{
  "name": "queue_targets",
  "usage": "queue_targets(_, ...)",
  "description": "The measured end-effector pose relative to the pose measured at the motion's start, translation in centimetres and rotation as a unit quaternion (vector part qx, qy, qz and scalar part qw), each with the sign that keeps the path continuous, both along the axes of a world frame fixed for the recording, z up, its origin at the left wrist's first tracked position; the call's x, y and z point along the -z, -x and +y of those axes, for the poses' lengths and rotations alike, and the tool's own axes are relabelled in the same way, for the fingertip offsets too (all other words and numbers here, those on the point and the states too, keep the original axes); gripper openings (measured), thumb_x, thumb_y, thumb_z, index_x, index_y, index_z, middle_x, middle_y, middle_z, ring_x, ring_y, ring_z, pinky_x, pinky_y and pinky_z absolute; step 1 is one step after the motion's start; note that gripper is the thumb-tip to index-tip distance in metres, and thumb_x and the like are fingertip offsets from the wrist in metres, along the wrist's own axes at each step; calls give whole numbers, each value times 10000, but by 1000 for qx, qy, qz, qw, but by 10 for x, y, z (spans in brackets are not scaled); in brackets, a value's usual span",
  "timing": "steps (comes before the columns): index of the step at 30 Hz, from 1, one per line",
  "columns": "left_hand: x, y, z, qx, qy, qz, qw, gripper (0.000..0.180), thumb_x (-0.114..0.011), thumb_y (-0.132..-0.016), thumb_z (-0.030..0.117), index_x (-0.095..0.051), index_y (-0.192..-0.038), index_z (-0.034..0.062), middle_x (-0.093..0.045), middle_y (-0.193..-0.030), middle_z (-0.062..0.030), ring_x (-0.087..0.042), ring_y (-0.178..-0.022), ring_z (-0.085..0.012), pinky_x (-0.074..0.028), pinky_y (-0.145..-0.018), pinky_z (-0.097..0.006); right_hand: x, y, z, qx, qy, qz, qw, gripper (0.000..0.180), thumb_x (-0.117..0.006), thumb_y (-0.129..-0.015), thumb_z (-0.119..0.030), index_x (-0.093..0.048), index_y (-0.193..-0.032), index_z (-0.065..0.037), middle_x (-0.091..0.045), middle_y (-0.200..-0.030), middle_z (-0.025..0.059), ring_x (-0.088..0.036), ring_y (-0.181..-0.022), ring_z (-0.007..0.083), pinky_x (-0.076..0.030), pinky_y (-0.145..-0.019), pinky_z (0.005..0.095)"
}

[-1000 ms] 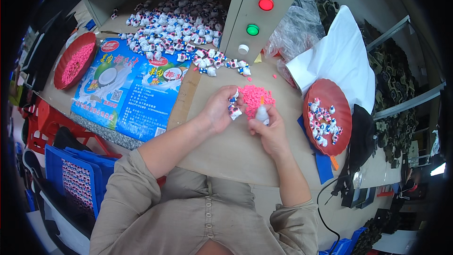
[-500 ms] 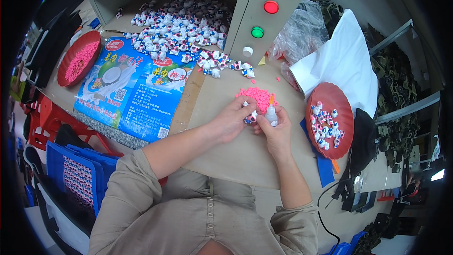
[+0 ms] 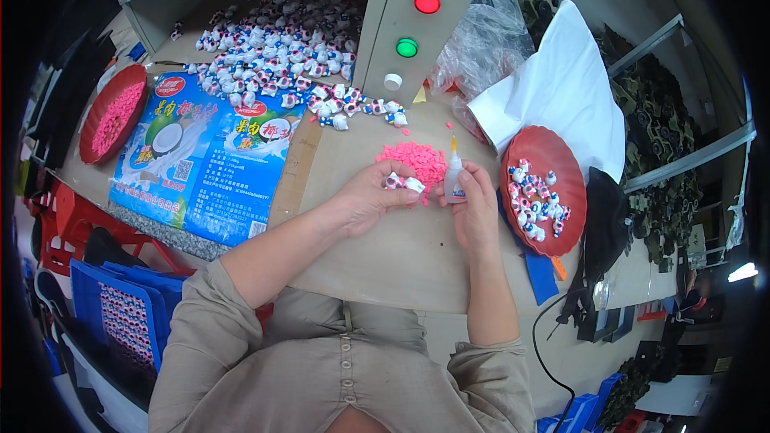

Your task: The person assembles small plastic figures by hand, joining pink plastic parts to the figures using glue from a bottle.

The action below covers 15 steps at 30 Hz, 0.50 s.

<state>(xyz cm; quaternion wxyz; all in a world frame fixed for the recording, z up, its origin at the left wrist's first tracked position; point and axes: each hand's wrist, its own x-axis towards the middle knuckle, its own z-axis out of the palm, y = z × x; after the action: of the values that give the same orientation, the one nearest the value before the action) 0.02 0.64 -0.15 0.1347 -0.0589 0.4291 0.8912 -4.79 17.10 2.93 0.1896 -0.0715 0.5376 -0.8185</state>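
My left hand (image 3: 370,196) pinches a small white, pink and blue figurine (image 3: 405,184) lying on its side between thumb and fingers. In my right hand (image 3: 476,208) a small white glue bottle (image 3: 455,176) stands upright, its thin yellowish nozzle pointing up. Just beyond both hands is a heap of small pink pieces (image 3: 417,158) on the table. To the right of my right hand, a red scalloped dish (image 3: 564,186) holds several of the same figurines (image 3: 536,200).
A large pile of figurines (image 3: 281,52) spills from a grey machine housing (image 3: 417,28) with red and green buttons. At left, a red dish (image 3: 135,84) of pink pieces adjoins a blue printed cardboard sheet (image 3: 204,184). White sheeting (image 3: 561,88) and clear plastic (image 3: 493,32) lie at back right.
My hands have moved apart. The figurine has turned from upright to sideways in my left hand, and the glue bottle is now lifted clear of it. The whole view has shifted slightly.
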Motion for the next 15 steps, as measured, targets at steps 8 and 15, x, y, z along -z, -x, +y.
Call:
queue_targets(8,-4,0,-3,3,25,17,1000,258,-581,-739,-36,-512,-973,49,-563,-926,-65,-564,-846,-151,-487,-750,-280,10,7,28,107,87,112,984,309,-623,-757,-113,-461,-1002,-18,-509,-826,24,-478,-713,87,-393,-602,224)
queue_targets(15,-5,-2,-2,-28,47,32,998,268,-585,-723,-66,-535,-962,43,-565,-913,-59,-559,-851,-141,-476,-761,-269,2,-9,17,53,8,162,985,234,-576,-798,-167,-447,-940,-32,-509,-820,49,-479,-677,95,-387,-584,217)
